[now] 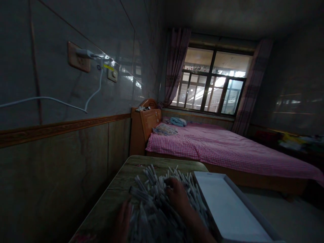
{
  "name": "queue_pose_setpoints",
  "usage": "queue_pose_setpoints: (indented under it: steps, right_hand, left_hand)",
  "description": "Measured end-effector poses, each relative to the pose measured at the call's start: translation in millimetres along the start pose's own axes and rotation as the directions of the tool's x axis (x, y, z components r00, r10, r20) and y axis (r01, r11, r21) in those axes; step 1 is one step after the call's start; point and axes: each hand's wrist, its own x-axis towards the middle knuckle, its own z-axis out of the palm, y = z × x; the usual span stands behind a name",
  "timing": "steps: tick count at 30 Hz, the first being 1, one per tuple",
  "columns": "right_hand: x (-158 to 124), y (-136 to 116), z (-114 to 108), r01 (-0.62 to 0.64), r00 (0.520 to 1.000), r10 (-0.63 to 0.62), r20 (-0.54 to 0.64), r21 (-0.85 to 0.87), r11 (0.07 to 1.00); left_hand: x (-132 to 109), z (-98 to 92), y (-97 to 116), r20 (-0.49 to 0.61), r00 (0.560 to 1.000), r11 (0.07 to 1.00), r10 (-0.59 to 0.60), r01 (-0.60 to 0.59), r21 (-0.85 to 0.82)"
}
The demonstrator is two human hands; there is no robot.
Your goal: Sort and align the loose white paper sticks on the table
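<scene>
A large loose heap of thin, pale, pen-like tubes (pixel 154 199) covers the middle of a small table (pixel 115 189). Over the heap's right half, my right hand (pixel 177 195) has its fingers curled down among the tubes. Its fingertips are dark, and what they pinch is hard to make out. My left hand (pixel 123 216) lies at the heap's left edge with fingers stretched out, slightly blurred, beside the tubes. A shallow white tray (pixel 227 206) sits right of the heap, its bottom bare.
Beyond the table stands a bed (pixel 202 145) with a pink checked cover and a wooden headboard (pixel 146 121). A tiled wall runs along the left, with a plugged-in white cable (pixel 100 81) hanging from a socket (pixel 78 60). A curtained window (pixel 212 81) is at the back.
</scene>
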Motion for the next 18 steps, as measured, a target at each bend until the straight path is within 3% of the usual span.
queue_pose_setpoints:
  steps: [5, 9, 13, 18]
  right_hand:
    - [3, -38, 34, 0.116, 0.970, -0.049, 0.238, -0.274, 0.955]
    - [11, -60, 63, 0.224, 0.927, -0.060, 0.369, -0.418, 0.880]
    - [20, -72, 92, 0.310, 0.898, -0.081, 0.433, -0.490, 0.815]
    - [20, -68, 124, 0.369, 0.898, -0.135, 0.418, -0.551, 0.749]
  left_hand:
    - [-10, 20.7, 4, 0.038, 0.999, 0.999, 0.015, -0.014, -0.042]
    - [-9, 20.6, 0, -0.042, 0.999, 0.998, -0.031, 0.029, -0.048]
    - [2, 12.0, -14, -0.118, 0.990, 0.997, -0.072, 0.072, -0.008]
    - [16, 5.5, -18, -0.102, 0.977, 0.981, -0.187, 0.182, -0.063]
